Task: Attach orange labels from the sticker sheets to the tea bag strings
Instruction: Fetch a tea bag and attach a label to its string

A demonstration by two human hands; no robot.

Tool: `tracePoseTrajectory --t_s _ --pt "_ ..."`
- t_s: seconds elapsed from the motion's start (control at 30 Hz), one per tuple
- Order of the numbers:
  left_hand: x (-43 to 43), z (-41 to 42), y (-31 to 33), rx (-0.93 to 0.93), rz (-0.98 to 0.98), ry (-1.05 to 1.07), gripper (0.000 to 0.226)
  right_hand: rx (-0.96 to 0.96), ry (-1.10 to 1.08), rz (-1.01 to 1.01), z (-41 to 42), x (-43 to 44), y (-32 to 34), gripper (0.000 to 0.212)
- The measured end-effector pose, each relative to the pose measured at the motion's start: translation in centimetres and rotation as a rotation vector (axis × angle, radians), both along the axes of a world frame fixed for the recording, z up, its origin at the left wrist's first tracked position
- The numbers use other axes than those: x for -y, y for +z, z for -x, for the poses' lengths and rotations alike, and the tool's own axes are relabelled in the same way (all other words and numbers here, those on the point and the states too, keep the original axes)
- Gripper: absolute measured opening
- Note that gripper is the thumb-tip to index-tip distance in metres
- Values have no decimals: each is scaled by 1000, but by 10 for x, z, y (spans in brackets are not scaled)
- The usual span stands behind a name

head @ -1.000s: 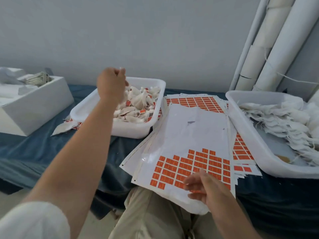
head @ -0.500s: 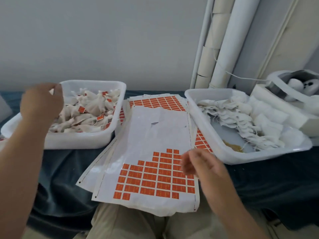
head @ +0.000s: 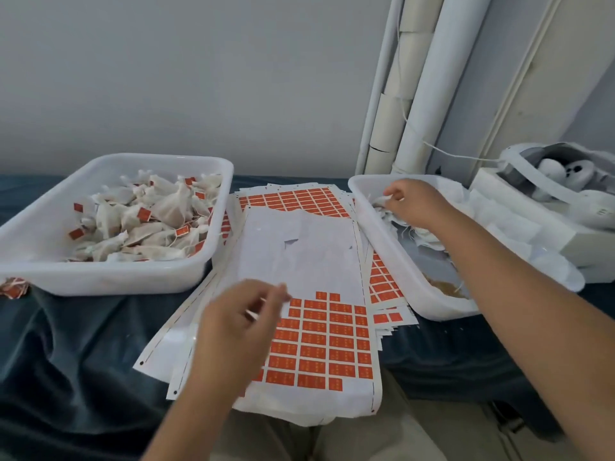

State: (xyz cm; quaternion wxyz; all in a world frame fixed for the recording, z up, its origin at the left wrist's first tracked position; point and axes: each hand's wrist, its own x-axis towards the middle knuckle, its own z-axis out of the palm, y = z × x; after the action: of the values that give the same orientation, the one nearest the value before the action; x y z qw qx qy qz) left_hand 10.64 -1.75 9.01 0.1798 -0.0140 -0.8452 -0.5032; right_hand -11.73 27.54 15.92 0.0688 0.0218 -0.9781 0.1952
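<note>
A stack of sticker sheets [head: 319, 344] lies in the middle, the top one with orange labels only in its lower part. My left hand [head: 239, 327] hovers over that sheet's left side, fingers loosely curled and blurred, holding nothing that I can make out. The white tray on the left [head: 109, 281] holds tea bags [head: 166, 211] with orange labels on their strings. The white tray on the right [head: 392, 261] holds plain tea bags [head: 419, 234]. My right hand [head: 412, 202] reaches into it and pinches one tea bag near the far rim.
A dark blue cloth [head: 83, 344] covers the table. White rolls [head: 422, 94] lean against the wall behind the right tray. A white box with a device [head: 532, 221] stands at the far right. A few loose orange labels [head: 13, 287] lie at the left edge.
My left hand came back from the left tray to above the sticker sheet. My right hand left the sheet and reached into the right tray. The view turned right.
</note>
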Motion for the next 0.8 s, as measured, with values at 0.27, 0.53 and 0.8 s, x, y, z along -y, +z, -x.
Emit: tracePoseTrajectory --t_s 0.27,0.53,0.8 --pt "-9 -8 -28 181 -171 -26 47 13 -87 72 44 24 -24 34" --pt "-3 -7 -20 230 -177 -4 51 -303 -171 292 37 13 -14 26" --pt "-2 -9 -17 202 -178 -42 46 -364 12 553 2 0 47 27"
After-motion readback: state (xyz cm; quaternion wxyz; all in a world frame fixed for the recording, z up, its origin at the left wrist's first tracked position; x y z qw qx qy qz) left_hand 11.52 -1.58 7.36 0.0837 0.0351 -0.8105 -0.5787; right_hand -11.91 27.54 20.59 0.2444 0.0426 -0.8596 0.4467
